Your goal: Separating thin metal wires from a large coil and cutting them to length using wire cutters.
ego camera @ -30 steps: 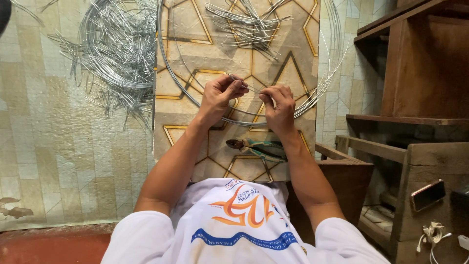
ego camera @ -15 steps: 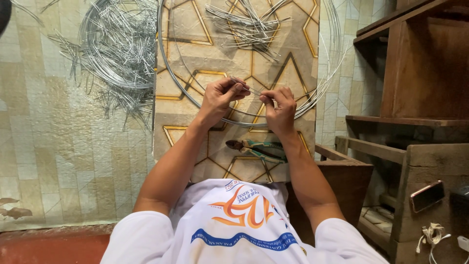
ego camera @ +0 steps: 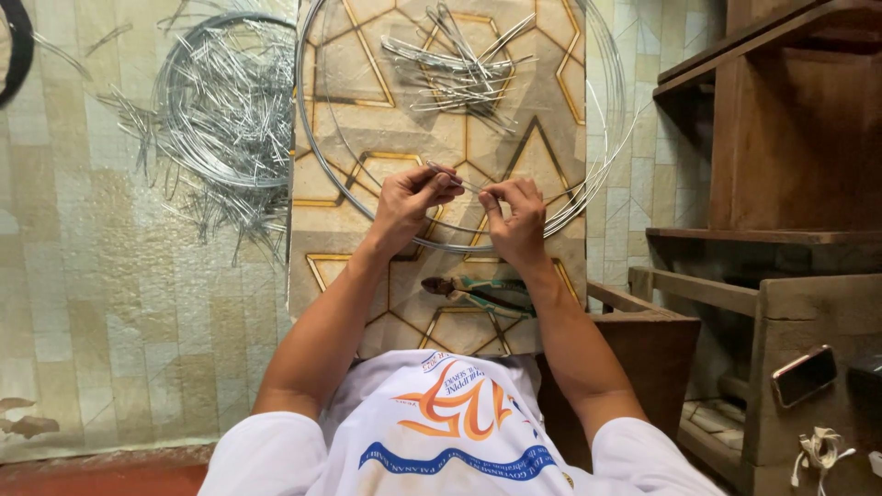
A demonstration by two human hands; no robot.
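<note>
Wire piece [ego camera: 467,184]: short and thin, pinched between both hands above the patterned board, just over the near arc of the hoop.
Left hand [ego camera: 411,200]: fingers closed on the wire's left end, thumb pressed over it.
Right hand [ego camera: 516,218]: fingertips clamped on the right end, close beside the left hand.
Change: hands and wire sit much as half a second ago; grips unchanged.
Wire hoop [ego camera: 588,188]: large ring lying on the board, its rim overhanging the right edge.
Patterned board [ego camera: 349,138]: bare patches left of the hands.
Pliers [ego camera: 482,292]: flat on the board, just below the wrists.
Cut wires [ego camera: 459,64]: heaped at the far end.
Wire coil [ego camera: 220,106]: on the floor, left.
Wooden shelf [ego camera: 781,165]: crowds the right side.
</note>
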